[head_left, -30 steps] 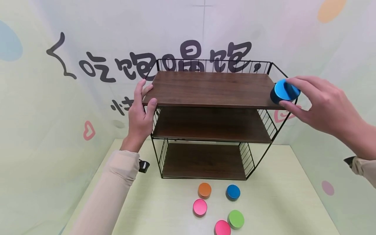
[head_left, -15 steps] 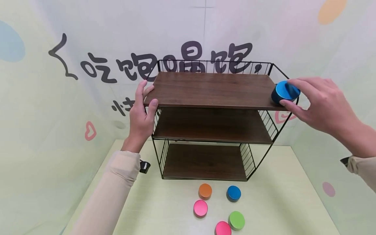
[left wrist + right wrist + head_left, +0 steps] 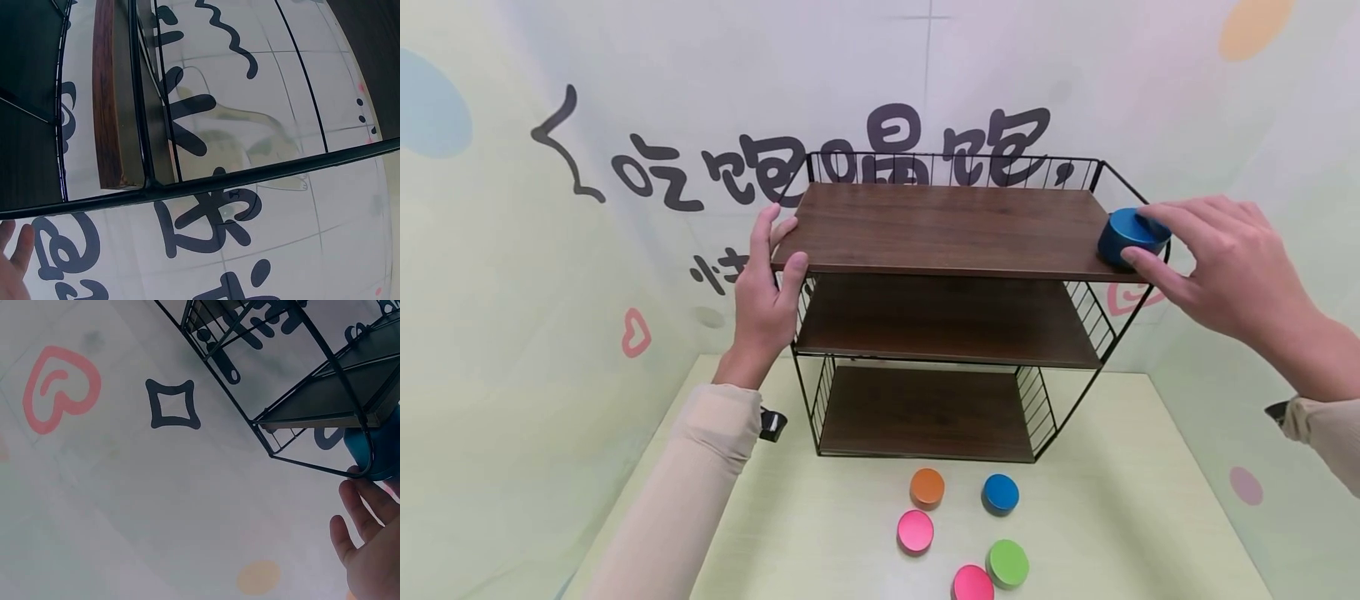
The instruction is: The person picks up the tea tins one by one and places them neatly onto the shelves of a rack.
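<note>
Blue and round, the tin [image 3: 1132, 237] sits at the far right end of the top board of a three-tier wire shelf [image 3: 951, 229], close against the black side rail. The right hand [image 3: 1221, 258] reaches in from the right with its arm stretched across, fingers curved over the tin's lid and thumb against its near side, so the tin is held between them while it rests on the wood. The left hand [image 3: 766, 292] is raised at the opposite end, thumb hooked over the front left corner of the top board and fingers wrapped behind the edge, gripping the shelf; its pale sleeve runs down toward the bottom of the head view. That view alone shows five more tins lying on the pale green table [image 3: 1112, 517] in front of the shelf: orange [image 3: 927, 487], blue [image 3: 1001, 492], pink [image 3: 915, 531], green [image 3: 1007, 562] and a second pink one [image 3: 973, 582] cut off by the lower edge. The right wrist camera looks up from below, catching the shelf corner, a sliver of the blue tin [image 3: 381, 453] behind the wire, and only fingertips of the right hand [image 3: 369, 550]. The left wrist camera shows a board end and wire rods against the lettered wall, with just the edge of the left hand [image 3: 12, 265] in the corner, too little to read its grip.
</note>
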The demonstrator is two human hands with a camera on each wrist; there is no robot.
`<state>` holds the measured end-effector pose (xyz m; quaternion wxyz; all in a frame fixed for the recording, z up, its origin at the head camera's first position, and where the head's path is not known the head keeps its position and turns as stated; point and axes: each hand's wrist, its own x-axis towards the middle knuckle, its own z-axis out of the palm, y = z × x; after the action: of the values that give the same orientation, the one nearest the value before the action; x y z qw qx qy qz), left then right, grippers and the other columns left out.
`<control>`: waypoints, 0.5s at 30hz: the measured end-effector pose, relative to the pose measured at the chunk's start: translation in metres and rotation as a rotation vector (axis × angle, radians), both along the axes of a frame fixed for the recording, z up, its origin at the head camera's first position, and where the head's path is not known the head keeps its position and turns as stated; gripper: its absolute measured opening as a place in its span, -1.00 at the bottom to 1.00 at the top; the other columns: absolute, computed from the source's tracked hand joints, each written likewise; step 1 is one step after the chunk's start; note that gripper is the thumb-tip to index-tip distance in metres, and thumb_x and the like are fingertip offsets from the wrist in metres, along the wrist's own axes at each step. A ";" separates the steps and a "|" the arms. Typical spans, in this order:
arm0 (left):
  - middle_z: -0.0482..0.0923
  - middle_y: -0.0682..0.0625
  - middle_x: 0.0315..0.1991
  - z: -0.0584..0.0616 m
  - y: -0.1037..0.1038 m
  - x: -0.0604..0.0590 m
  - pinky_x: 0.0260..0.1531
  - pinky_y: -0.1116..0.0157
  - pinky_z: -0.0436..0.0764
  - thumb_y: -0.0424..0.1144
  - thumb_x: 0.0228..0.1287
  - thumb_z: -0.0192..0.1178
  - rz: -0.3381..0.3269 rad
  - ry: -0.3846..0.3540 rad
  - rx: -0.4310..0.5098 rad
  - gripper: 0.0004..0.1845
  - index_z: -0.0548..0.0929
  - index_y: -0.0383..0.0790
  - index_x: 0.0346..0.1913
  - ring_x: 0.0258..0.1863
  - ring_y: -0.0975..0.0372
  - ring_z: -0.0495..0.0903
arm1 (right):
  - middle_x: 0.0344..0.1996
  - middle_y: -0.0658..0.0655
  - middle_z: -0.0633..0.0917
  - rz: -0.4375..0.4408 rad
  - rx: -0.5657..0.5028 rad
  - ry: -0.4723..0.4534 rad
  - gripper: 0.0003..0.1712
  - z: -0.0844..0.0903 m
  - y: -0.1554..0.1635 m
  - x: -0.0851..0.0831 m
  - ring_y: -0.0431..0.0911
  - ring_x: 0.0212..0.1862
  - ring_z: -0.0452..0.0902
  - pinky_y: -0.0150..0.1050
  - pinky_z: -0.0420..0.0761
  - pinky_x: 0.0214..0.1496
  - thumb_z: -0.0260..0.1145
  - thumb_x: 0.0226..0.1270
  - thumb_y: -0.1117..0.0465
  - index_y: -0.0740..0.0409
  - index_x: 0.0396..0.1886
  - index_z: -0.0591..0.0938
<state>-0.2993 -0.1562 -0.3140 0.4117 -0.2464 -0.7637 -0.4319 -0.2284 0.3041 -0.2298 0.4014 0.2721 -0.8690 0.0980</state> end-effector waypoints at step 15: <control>0.51 -0.02 0.30 0.001 0.000 0.001 -0.08 0.12 0.37 0.20 0.50 -0.07 0.001 0.005 -0.002 -0.32 0.20 -0.11 0.49 0.22 0.16 0.51 | -0.01 0.38 0.67 -0.024 -0.044 -0.001 -0.33 -0.002 0.003 0.002 0.35 0.06 0.49 0.23 0.33 0.08 0.22 0.39 -0.20 0.28 0.15 0.62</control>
<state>-0.2985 -0.1563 -0.3132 0.4138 -0.2475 -0.7633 -0.4301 -0.2267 0.3076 -0.2323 0.4082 0.2529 -0.8699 0.1124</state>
